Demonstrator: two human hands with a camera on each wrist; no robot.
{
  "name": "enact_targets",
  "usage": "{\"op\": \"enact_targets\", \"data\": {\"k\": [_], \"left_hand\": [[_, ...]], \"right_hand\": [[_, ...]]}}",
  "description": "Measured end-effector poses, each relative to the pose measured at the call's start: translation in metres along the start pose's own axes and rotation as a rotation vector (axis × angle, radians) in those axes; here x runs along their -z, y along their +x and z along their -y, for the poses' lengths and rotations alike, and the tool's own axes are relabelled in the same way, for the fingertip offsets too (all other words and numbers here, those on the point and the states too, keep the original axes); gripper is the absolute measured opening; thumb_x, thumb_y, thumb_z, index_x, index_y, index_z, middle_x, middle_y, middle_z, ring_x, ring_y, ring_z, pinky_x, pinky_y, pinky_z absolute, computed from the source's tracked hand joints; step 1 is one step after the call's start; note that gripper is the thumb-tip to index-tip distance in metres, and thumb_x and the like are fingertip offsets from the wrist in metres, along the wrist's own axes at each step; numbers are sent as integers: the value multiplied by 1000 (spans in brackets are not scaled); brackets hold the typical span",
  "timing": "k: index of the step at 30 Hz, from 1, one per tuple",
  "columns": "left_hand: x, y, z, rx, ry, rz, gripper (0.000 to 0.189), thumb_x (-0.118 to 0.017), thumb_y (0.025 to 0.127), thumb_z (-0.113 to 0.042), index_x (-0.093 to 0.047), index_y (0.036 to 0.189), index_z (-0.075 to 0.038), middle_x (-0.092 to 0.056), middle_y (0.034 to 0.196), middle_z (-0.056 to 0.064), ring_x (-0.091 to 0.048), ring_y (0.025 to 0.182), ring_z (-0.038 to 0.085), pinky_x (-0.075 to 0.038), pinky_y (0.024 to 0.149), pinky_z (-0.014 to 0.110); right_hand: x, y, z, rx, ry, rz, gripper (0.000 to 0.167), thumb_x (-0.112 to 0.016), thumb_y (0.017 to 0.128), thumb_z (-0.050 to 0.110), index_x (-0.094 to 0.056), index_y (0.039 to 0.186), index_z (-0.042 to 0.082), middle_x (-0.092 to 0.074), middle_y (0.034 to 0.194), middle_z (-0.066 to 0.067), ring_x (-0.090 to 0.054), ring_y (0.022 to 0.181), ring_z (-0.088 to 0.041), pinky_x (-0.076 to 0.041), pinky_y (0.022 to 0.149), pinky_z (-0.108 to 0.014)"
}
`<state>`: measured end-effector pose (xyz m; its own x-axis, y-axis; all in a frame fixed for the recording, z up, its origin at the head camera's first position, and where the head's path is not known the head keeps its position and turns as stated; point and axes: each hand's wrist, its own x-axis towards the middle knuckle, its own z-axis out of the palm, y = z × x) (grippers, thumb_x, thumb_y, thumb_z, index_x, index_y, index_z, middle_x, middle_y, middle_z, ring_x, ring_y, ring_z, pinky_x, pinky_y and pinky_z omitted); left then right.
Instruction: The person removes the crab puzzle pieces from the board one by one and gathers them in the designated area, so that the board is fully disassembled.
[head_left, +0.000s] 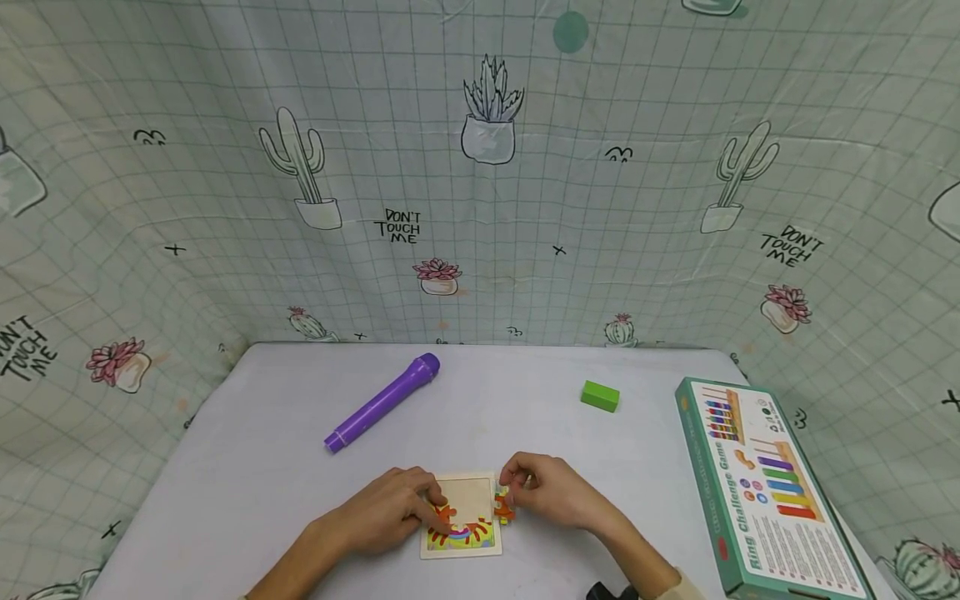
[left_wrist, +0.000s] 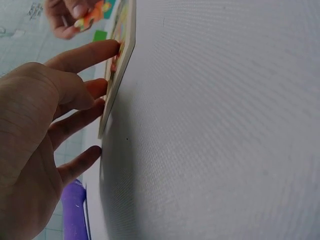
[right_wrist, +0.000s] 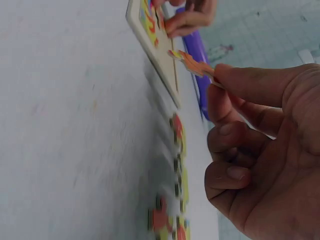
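A shallow wooden jigsaw tray point(head_left: 461, 553) lies flat near the front of the table, with colourful pieces along its near and left sides. My left hand point(head_left: 393, 507) rests on its left part, fairly straight fingertips touching the tray and pieces. My right hand point(head_left: 551, 492) is at the tray's right edge. Between its thumb and index finger it pinches an orange jigsaw piece point(right_wrist: 192, 65), held up over the tray's edge in the right wrist view. Several loose jigsaw pieces point(right_wrist: 160, 220) lie on the table below that hand.
A purple toy microphone point(head_left: 382, 404) lies behind the tray on the left. At the back right sits a green block point(head_left: 600, 397). A boxed ring game point(head_left: 772, 483) lies along the right edge. Something black point(head_left: 611, 592) shows beside the right forearm.
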<state>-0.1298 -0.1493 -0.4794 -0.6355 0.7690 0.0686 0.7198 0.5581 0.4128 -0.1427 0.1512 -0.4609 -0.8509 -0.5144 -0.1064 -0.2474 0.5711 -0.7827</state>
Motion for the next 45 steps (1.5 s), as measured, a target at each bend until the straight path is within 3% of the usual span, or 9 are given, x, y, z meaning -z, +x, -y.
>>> {"op": "enact_targets", "data": {"k": [13, 22, 45], "left_hand": [[1, -1, -1, 18, -16, 11, 44, -65, 93, -3, -77, 107, -43, -64, 114, -17, -55, 113, 5, -45, 101, 41], [1, -2, -2, 10, -21, -2, 43, -64, 94, -4, -78, 108, -42, -64, 114, -16, -55, 116, 6, -45, 100, 40], [3, -4, 2, 44, -86, 34, 43, -61, 95, -2, -77, 111, -38, -67, 125, -17, -56, 125, 9, -42, 107, 48]], "right_hand": [[22, -25, -27, -91, -91, 43, 15, -75, 82, 6, -67, 90, 15, -63, 73, 6, -55, 65, -9, -41, 59, -24], [22, -21, -31, -81, -153, 12, 17, -67, 83, 1, -69, 93, 15, -59, 71, 7, -52, 58, -8, -41, 56, -24], [17, -19, -28, -156, -242, -36, 16, -77, 83, 7, -68, 88, 19, -56, 71, 6, -50, 61, -12, -39, 56, -26]]}}
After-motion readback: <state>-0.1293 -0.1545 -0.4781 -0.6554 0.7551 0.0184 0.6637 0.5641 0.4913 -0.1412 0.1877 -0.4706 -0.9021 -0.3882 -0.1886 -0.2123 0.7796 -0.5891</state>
